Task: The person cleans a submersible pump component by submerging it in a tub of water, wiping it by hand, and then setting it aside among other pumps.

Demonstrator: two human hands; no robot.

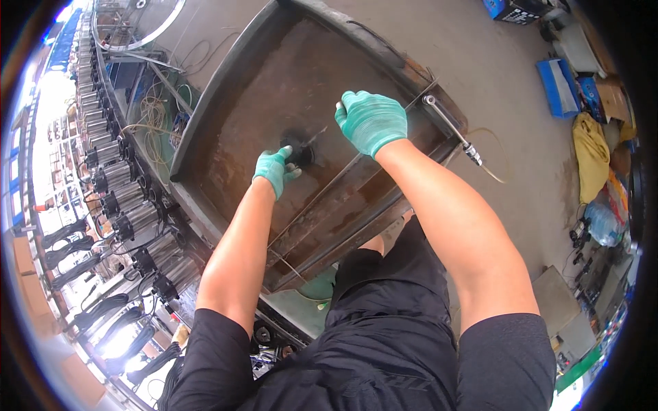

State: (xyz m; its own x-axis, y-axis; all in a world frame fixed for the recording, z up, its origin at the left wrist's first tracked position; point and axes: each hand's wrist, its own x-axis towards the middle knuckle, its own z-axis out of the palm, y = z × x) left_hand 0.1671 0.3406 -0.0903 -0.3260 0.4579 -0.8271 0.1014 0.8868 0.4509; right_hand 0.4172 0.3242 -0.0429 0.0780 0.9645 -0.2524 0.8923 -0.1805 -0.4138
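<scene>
Head view: left hand [273,172] half-open, hold unclear, at black round part [301,149] to its one o'clock in metal tray [274,75], best braced steady; right hand [374,125] fisted, contents hidden, at part's two o'clock.

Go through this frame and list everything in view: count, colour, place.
Basin: one, brown, centre
Round part: one, black, inside basin
Metal tool: one, silver, basin's right side
Blue box: one, blue, upper right
Cloth: one, yellow, far right
Cylinders: many, silver and black, left row
Cartons: several, brown, lower left
Sleeves: two, black, bottom
Left hand: one, green-gloved, at round part
Right hand: one, green-gloved, over basin
</scene>
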